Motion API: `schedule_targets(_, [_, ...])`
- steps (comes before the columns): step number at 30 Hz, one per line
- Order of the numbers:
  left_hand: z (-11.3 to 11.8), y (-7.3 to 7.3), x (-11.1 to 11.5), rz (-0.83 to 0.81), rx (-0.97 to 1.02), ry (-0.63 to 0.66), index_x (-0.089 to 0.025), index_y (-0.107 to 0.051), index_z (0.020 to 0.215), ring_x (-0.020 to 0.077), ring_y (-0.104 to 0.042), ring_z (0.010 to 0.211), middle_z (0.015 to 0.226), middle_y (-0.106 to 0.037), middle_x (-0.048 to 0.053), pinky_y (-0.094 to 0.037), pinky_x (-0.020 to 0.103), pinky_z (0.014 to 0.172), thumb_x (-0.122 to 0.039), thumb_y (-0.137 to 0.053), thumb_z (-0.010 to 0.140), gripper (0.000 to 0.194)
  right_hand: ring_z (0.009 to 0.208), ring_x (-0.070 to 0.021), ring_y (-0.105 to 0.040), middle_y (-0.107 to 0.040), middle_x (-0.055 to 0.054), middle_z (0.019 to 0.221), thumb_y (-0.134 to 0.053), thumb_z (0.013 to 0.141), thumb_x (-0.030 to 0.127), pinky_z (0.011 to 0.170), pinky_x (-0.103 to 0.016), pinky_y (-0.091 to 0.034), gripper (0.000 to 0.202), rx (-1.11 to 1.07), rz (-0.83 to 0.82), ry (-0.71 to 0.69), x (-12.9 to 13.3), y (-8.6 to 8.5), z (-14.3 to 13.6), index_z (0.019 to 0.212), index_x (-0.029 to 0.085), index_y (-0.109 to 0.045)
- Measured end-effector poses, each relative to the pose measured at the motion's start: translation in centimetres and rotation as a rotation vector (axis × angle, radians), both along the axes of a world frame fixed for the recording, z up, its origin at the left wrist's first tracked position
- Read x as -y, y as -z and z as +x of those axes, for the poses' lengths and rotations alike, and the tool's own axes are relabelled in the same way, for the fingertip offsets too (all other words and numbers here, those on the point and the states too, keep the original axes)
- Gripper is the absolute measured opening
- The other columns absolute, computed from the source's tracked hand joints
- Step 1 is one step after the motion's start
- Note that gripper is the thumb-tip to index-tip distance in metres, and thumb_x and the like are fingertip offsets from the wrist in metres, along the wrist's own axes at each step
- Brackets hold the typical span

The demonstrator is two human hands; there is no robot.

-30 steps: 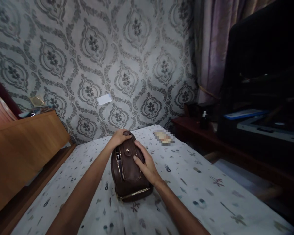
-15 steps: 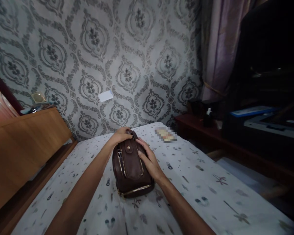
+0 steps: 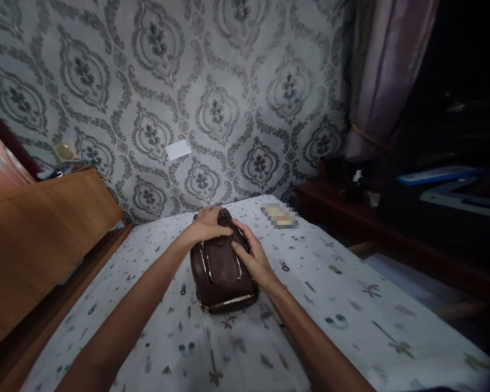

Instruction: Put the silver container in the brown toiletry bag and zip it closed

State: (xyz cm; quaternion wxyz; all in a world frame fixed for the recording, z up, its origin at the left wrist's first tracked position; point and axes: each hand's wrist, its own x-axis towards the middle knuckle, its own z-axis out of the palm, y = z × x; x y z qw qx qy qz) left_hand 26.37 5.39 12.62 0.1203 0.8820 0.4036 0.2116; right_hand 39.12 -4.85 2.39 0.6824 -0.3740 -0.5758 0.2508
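A dark brown leather bag [image 3: 224, 267] with gold zips lies on the white patterned sheet [image 3: 163, 337]. My left hand [image 3: 206, 224] rests over the bag's far left part, its thumb stretched across the front strap and covering the snap. On the right side of the bag lies my right hand [image 3: 253, 253], fingers at the upper right edge and thumb on the front. Both hands have their fingers apart on the leather. The left fingertips are partly hidden behind the bag's far end.
Beyond the bag, a blurred-out yellowish item [image 3: 280, 215] lies on the sheet. A wooden board [image 3: 53, 218] borders the left side. At the right stands a dark red shelf [image 3: 318, 198] with a dark bottle [image 3: 354, 188]. The patterned wall rises behind.
My left hand has shifted down over the strap, and its thumb now covers the snap. My right hand stays at the bag's right side. The camera view has moved slightly.
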Motion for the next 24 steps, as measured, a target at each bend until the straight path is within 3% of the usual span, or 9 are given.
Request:
schedule_targets(10, [-0.3, -1.0, 1.5, -0.002, -0.205, 0.029, -0.021, -0.059, 0.119, 0.0305, -0.051, 0.119, 0.120, -0.060, 0.008, -0.045, 0.037, 0.096, -0.042, -0.067, 0.068, 0.055, 0.148, -0.0263, -0.032, -0.040, -0.007, 0.157, -0.061, 0.089, 0.049, 0.124, -0.048, -0.021, 0.059, 0.097, 0.000, -0.050, 0.3, -0.1, 0.7, 0.143, 0.029, -0.049])
schedule_targets(17, [-0.7, -0.4, 1.0, -0.056, 0.028, 0.055, -0.017, -0.065, 0.114, 0.0271, -0.064, 0.101, 0.110, -0.070, 0.007, -0.051, 0.035, 0.086, -0.036, -0.069, 0.071, 0.047, 0.151, -0.0298, -0.024, -0.028, -0.008, 0.163, -0.075, 0.076, 0.052, 0.123, -0.054, -0.019, 0.082, 0.278, -0.029, -0.009, 0.3, 0.2, 0.9, 0.148, 0.031, -0.041])
schedule_targets(24, [-0.6, -0.4, -1.8, -0.074, 0.182, 0.034, -0.014, -0.071, 0.106, 0.0248, -0.066, 0.100, 0.109, -0.074, 0.010, -0.048, 0.035, 0.092, -0.030, -0.062, 0.080, 0.032, 0.150, -0.0293, -0.025, -0.029, -0.011, 0.161, -0.072, 0.079, 0.049, 0.122, -0.054, -0.021, 0.076, 0.320, -0.027, 0.023, -0.1, 0.6, 0.9, 0.147, 0.029, -0.044])
